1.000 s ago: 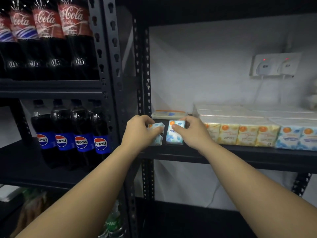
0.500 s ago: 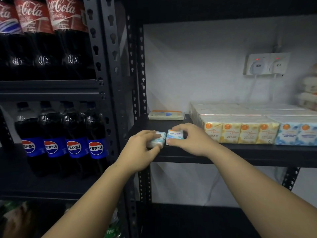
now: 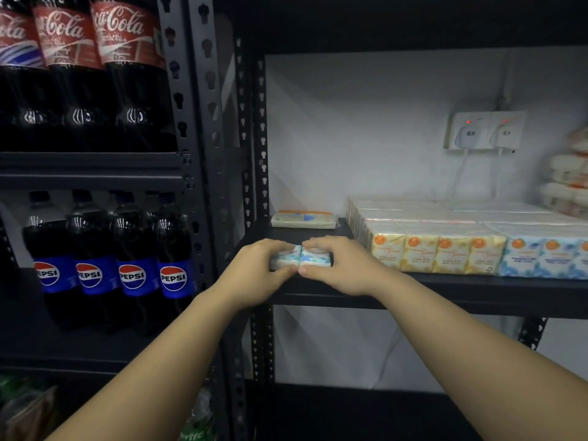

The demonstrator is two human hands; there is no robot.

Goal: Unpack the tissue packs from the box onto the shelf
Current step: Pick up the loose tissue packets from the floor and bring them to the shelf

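**Two packs down at the shelf's front edge**

Nearest, two bare forearms reaching in. Left hand [image 3: 254,272] curled round the left pack [image 3: 284,258], fingers over its top, thumb under the front. Right hand [image 3: 340,265] wrapped the same way round the right pack [image 3: 315,257]. Both packs lying flat on the shelf [image 3: 445,294], touching side by side, at the near left corner.

Handling, as a guess: light, soft, film-wrapped, so slightly slick and easy to dent. Best held across the short sides with gentle pressure, not squeezed at the middle. No risk of breakage; only of sliding off the lip if left too near the edge.

Just right of the hands, a row of yellow packs [image 3: 436,254], then blue ones [image 3: 547,259], standing upright and filling the shelf rightward. Little room there; open space only to the left and behind. Farther back, one flat pack [image 3: 304,219] lying alone near the wall. Upright post [image 3: 254,154] close on the left, limiting sideways movement.

Left bay: Pepsi bottles [image 3: 111,265], Coca-Cola bottles [image 3: 82,74] above. Far wall: sockets [image 3: 483,132] with cords hanging down. Box not in view.
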